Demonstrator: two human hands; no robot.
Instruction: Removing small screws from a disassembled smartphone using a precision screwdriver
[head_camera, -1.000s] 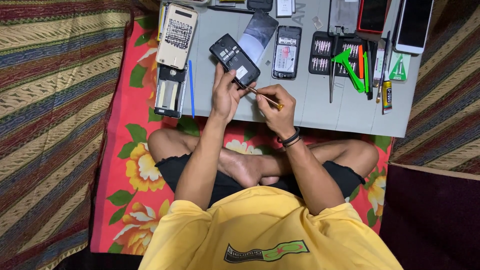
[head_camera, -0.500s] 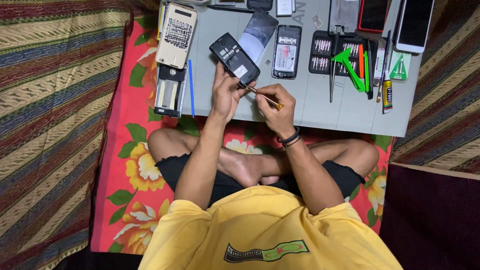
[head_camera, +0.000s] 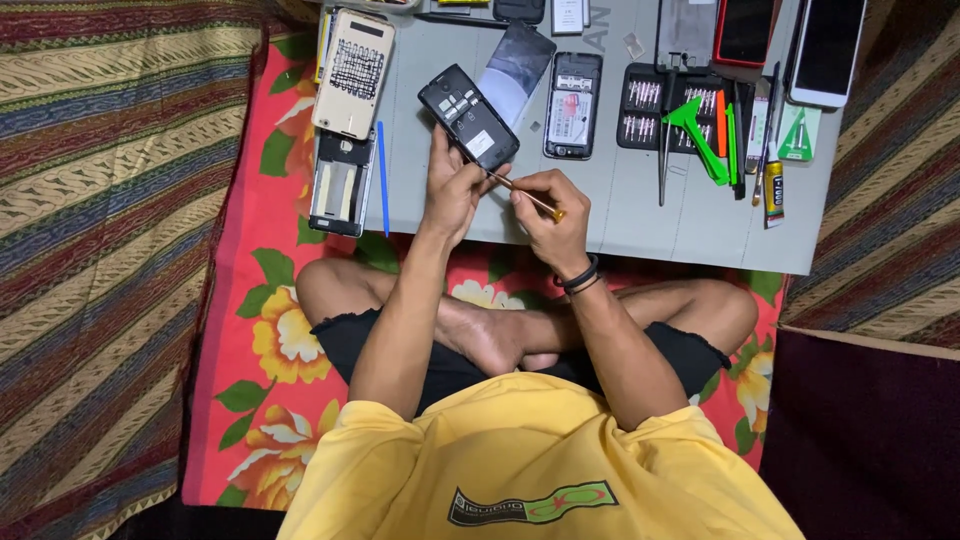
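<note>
My left hand (head_camera: 450, 190) grips the lower end of a black phone (head_camera: 467, 116) with its back cover off, held tilted above the grey work mat (head_camera: 640, 215). My right hand (head_camera: 548, 215) pinches a thin screwdriver (head_camera: 525, 195) with a yellow handle, its tip touching the phone's lower edge. A black band circles my right wrist. I sit cross-legged in a yellow shirt, legs under the mat's near edge.
On the mat lie a beige phone frame (head_camera: 354, 74), another opened phone (head_camera: 340, 185), a blue pry stick (head_camera: 382, 178), a dark screen panel (head_camera: 518, 70), an opened phone (head_camera: 572, 106), a bit set (head_camera: 660, 105), green tools (head_camera: 700, 135), glue tube (head_camera: 774, 195), and two phones (head_camera: 825, 50). Floral red cloth (head_camera: 260, 330) lies below.
</note>
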